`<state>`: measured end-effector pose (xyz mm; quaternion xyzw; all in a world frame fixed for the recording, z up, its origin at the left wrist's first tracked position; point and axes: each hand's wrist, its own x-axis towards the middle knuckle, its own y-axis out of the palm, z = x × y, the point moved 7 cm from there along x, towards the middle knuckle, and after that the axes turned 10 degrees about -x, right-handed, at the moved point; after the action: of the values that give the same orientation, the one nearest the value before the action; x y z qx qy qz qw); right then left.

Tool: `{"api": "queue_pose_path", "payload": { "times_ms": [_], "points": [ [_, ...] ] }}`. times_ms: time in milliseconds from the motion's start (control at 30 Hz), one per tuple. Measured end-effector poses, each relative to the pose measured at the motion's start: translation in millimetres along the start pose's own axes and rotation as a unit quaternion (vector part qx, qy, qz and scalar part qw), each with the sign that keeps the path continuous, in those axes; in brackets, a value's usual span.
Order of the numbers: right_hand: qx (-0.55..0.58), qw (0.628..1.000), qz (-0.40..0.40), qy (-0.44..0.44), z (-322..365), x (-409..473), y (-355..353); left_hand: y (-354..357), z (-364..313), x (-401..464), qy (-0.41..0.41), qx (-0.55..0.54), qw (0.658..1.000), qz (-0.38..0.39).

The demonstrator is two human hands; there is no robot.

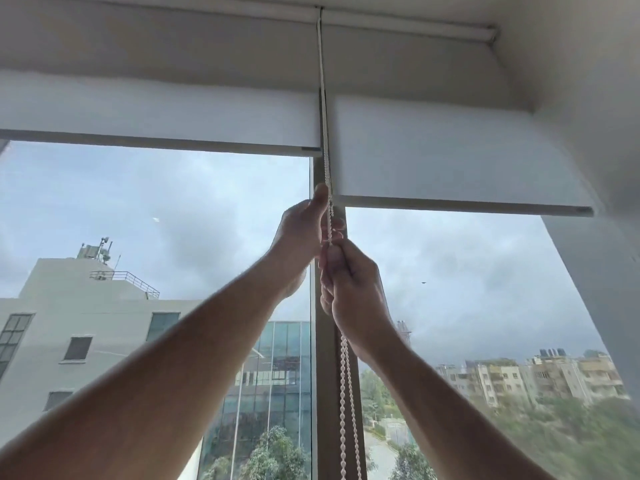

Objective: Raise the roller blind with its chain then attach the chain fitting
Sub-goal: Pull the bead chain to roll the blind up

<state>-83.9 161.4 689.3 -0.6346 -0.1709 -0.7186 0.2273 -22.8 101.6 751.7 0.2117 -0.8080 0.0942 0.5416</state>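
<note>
Both hands are stacked on the bead chain (346,382) in front of the window mullion (323,375), which suits a hand-over-hand pull. The left hand (304,233) is the upper one, its thumb stretched up along the chain and its fingers (337,225) curled round it. The right hand (353,289) sits just beneath, touching the left, fingers (327,292) folded into a fist with the chain running through it. Below the fist two strands hang side by side, so this is a loop; which strand each hand grips is hidden.

The chain climbs straight to the roller tube (408,27) under the ceiling, in the gap between two blinds. The right roller blind (450,150) hangs lower than the left roller blind (156,112), so it is probably the one being raised, and only partly up. No chain fitting is in view; that step looks not yet begun.
</note>
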Motion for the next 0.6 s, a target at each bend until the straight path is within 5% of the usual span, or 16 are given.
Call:
{"api": "queue_pose_path", "payload": {
  "times_ms": [133, 333, 600],
  "points": [
    [0.006, 1.0, 0.004, 0.004, -7, -18, -1, 17, -10, 9, -0.014, -0.009, 0.999, -0.052],
    [0.007, 0.998, 0.047, 0.037, -17, -27, -7, 12, -14, -7, 0.115, 0.167, 0.972, -0.116],
    [-0.001, 0.983, -0.068, 0.173, -9, 21, -34, 11, 21, -45, 0.144, 0.128, 0.975, -0.108]
  ]
}}
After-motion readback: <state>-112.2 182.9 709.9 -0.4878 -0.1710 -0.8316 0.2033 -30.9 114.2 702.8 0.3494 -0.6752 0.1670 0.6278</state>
